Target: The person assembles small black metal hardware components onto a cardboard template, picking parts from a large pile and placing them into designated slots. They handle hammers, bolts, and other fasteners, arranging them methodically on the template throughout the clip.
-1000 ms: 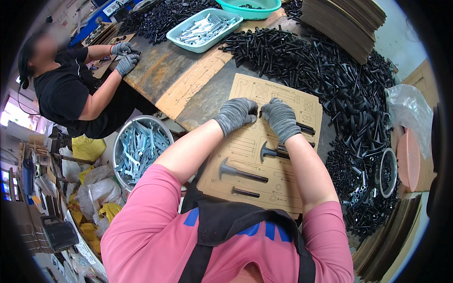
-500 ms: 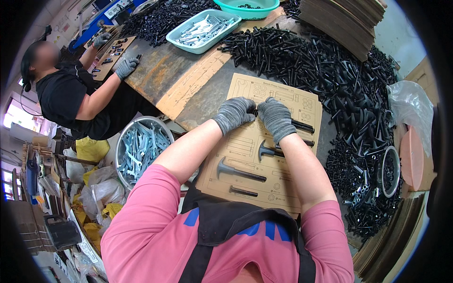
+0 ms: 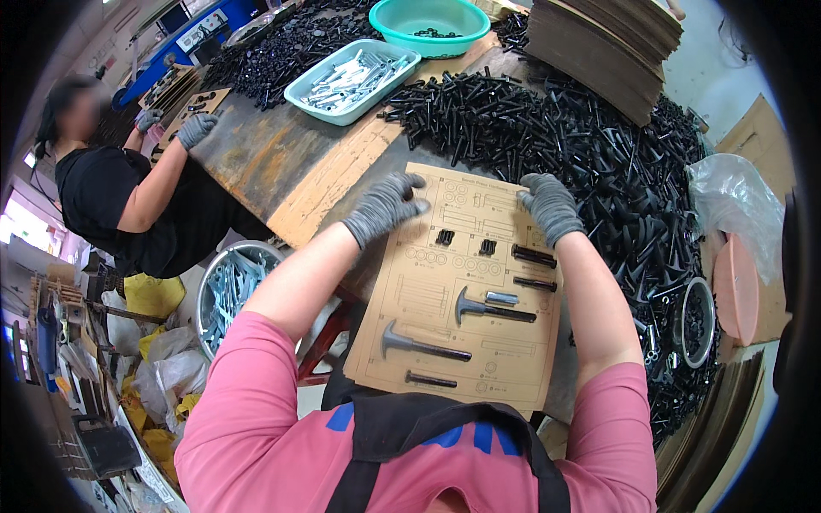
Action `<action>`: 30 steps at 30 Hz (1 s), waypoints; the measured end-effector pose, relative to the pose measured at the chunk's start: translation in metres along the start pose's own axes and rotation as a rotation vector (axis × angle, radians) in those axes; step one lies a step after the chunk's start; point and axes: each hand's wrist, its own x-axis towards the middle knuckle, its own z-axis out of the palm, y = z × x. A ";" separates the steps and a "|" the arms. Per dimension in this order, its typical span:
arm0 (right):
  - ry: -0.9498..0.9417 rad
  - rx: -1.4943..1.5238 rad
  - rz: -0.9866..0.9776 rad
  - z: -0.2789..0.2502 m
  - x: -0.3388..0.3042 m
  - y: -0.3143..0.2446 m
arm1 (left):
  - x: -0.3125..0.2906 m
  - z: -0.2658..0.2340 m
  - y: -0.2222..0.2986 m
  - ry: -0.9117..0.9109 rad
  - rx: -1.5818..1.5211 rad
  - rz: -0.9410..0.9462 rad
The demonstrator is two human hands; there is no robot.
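A brown printed cardboard sheet (image 3: 410, 299) with outline drawings lies before me. My left hand (image 3: 385, 208), in a grey knit glove, is at its upper left edge, fingers apart, holding nothing. Gloved likewise, my right hand (image 3: 550, 208) is by the upper right corner, fingers spread. Between them on the sheet sit two small black clusters, the left one (image 3: 445, 238) and the right one (image 3: 487, 247). Below are black bolts (image 3: 534, 256), a short silver sleeve (image 3: 502, 297), and two black parts with curved T-shaped heads, one higher (image 3: 496, 309) and one lower (image 3: 426, 344). Another bolt (image 3: 431, 379) lies near the bottom.
Heaped black bolts (image 3: 487, 120) and curved black parts (image 3: 629, 205) border the sheet. Beyond stand a pale tray (image 3: 295, 92) of silver pieces, a green basin (image 3: 385, 30) and stacked cardboard (image 3: 590, 64). At left are a metal bowl (image 3: 202, 316) and a co-worker (image 3: 111, 188).
My hands have come apart from the sheet's upper middle, left hand leftward and right hand rightward. The two black clusters now show there. My view has shifted, and the co-worker's hands have moved.
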 end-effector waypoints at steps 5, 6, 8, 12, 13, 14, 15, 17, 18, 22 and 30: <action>-0.038 -0.117 0.255 0.000 0.038 -0.012 | 0.060 -0.032 -0.030 0.236 0.152 -0.006; -0.112 -0.147 0.329 0.001 0.047 -0.019 | 0.071 -0.035 -0.033 0.246 0.196 0.008; -0.128 -0.183 0.369 0.006 0.056 -0.032 | 0.091 -0.038 -0.034 0.210 0.301 -0.007; -0.032 -0.185 0.414 0.017 0.061 -0.039 | 0.115 -0.025 -0.018 0.324 0.542 -0.019; 0.018 -0.172 0.415 0.020 0.061 -0.037 | 0.120 -0.023 -0.012 0.317 0.522 -0.042; 0.043 -0.141 0.446 0.024 0.061 -0.037 | 0.123 -0.019 -0.008 0.305 0.584 -0.015; 0.058 -0.149 0.474 0.027 0.061 -0.035 | 0.127 -0.017 -0.004 0.355 0.670 0.052; 0.114 -0.127 0.489 0.032 0.064 -0.032 | 0.136 -0.015 0.001 0.268 0.759 0.068; 0.125 -0.138 0.468 0.034 0.064 -0.031 | 0.138 -0.017 0.000 0.238 0.811 0.091; 0.135 -0.198 0.450 0.037 0.067 -0.027 | 0.150 -0.028 -0.008 0.177 0.856 0.146; -0.132 -0.171 0.444 0.027 0.079 -0.030 | 0.151 -0.013 -0.021 0.308 0.596 0.030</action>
